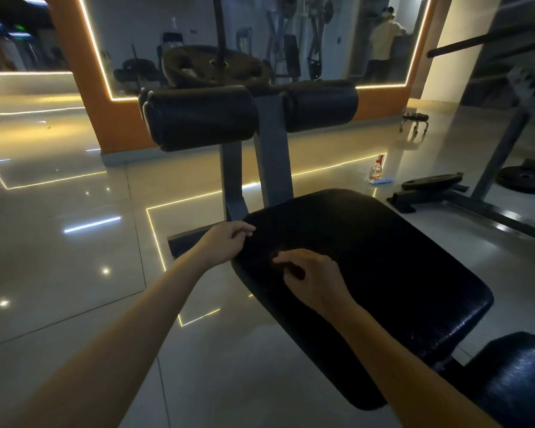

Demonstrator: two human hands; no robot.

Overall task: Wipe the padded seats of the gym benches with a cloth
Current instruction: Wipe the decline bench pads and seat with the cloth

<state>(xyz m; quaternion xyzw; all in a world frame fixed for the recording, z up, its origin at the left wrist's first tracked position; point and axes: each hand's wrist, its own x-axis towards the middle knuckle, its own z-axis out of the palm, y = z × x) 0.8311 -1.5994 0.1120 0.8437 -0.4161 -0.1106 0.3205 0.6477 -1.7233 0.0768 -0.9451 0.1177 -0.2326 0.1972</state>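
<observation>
Head view, near to far. A second pad lies at the lower right, just beside the seat, the black padded surface to be wiped. The right hand rests near the seat's left edge, its fingers curled round a small dark fold, judged to be the cloth; dim light leaves this uncertain. The left hand sits at the seat's far-left corner, thumb and fingertips drawn together at the rim. Whether it pinches cloth or padding cannot be told; it probably steadies or spreads the cloth for a stroke. Beyond, a grey post carries two rollers. A spray bottle stands on the floor, well apart, presumably the cleaner. No brand or writing is legible.
</observation>
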